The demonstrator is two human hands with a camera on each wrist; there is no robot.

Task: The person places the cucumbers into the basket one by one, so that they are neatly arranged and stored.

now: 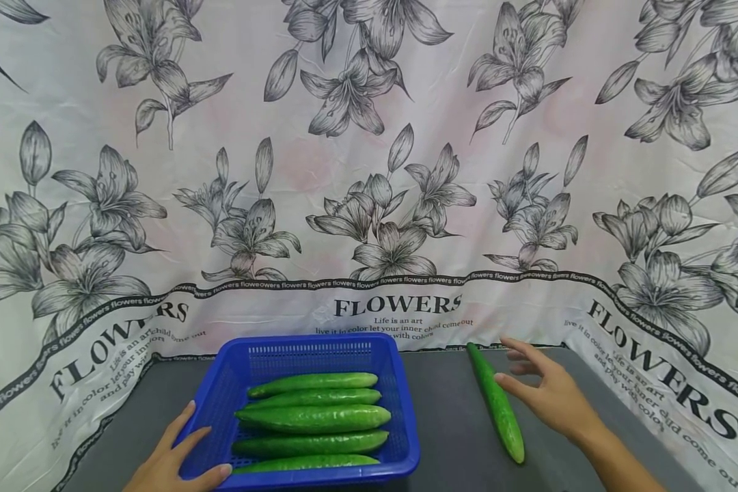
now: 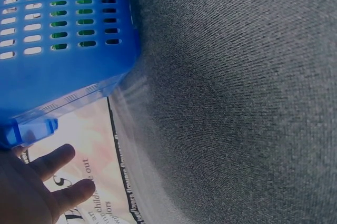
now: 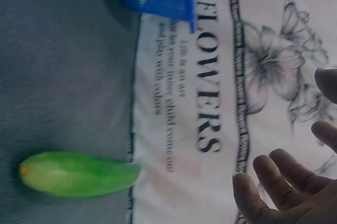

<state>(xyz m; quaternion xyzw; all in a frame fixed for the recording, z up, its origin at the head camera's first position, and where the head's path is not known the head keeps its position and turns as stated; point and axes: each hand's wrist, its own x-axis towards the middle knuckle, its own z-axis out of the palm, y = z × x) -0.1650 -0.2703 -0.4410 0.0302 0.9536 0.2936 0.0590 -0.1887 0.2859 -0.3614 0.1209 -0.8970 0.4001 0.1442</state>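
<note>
A blue plastic basket point(image 1: 408, 430) with perforated walls holds several green cucumbers point(image 1: 320, 417) lying side by side. At its left front corner is my left hand point(image 1: 169, 461), fingers spread and fairly straight against the rim. The left wrist view shows the basket's outer wall point(image 2: 63, 71) with these fingers point(image 2: 73, 195) below it. Right of the basket, a single cucumber point(image 1: 498, 404) lies lengthwise on the grey surface. My right hand point(image 1: 550, 393) hovers just to its right, thumb and fingers apart, holding nothing. The same cucumber point(image 3: 79, 174) appears in the right wrist view, apart from the hand.
Dark grey cloth point(image 1: 443, 410) covers the work surface. A white curtain point(image 1: 393, 205) printed with flowers and lettering stands behind it and along both sides, close to the basket's back rim.
</note>
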